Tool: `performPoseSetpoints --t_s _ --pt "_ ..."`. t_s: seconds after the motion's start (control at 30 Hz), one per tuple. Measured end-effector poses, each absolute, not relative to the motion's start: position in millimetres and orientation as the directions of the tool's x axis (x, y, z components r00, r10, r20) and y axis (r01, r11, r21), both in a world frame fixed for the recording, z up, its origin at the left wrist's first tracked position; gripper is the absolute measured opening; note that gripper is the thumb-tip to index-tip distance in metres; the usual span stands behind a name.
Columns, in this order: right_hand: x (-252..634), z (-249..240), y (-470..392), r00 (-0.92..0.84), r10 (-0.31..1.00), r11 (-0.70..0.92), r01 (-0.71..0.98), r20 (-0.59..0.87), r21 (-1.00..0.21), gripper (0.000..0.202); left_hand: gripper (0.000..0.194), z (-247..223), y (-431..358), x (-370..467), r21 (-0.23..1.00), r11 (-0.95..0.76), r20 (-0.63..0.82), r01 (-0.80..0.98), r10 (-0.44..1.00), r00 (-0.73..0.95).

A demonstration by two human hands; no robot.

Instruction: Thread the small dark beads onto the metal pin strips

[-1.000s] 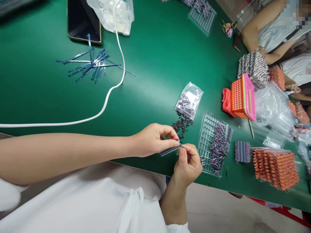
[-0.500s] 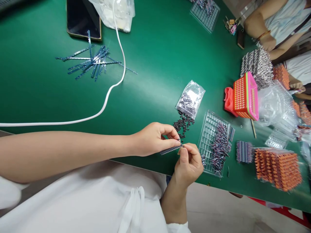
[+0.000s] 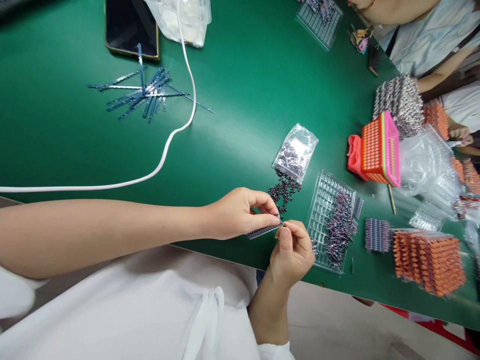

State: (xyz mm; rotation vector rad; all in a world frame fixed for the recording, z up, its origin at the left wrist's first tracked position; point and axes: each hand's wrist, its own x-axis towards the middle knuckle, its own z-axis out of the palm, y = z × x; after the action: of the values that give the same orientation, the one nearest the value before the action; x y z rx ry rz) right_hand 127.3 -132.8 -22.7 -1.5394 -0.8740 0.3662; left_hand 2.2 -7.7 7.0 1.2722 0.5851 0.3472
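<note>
Both hands (image 3: 262, 235) on dark strip (image 3: 262, 231)

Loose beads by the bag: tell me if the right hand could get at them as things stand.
Probably yes. The beads lie bare on the table just beyond the right hand, nothing between. But its fingers pinch at the strip the left hand holds.

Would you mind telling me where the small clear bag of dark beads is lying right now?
In the head view, the clear bag lies on the green table right of centre, just beyond the left hand, with loose beads spilled at its near end.
</note>
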Motion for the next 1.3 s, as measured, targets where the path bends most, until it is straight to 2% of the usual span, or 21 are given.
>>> performPoseSetpoints --t_s 0.23,0.7,0.83,1.0,1.3 --pt "128 -21 -134 0.649 0.717 -0.020 0.384 0.254 -0.923 0.008 0.016 7 -8 3 0.956 0.284 -0.224 0.070 0.559 0.798" --pt "128 -21 -134 0.656 0.720 -0.015 0.341 0.226 -0.940 0.009 0.017 6 -9 3 0.957 0.281 -0.220 0.068 0.556 0.802" --pt "129 -22 -134 0.658 0.721 0.041 0.271 0.216 -0.962 0.003 0.017 6 -8 2 0.963 0.258 -0.211 0.075 0.555 0.804" --pt "134 -23 -135 0.634 0.762 0.051 0.141 0.130 -0.989 0.003 0.016 10 -5 2 0.974 0.197 -0.200 0.109 0.537 0.820" --pt "145 -27 -136 0.476 0.879 0.038 -0.129 -0.028 -0.991 0.007 0.016 14 -5 0 0.964 0.218 -0.246 0.153 0.508 0.826"
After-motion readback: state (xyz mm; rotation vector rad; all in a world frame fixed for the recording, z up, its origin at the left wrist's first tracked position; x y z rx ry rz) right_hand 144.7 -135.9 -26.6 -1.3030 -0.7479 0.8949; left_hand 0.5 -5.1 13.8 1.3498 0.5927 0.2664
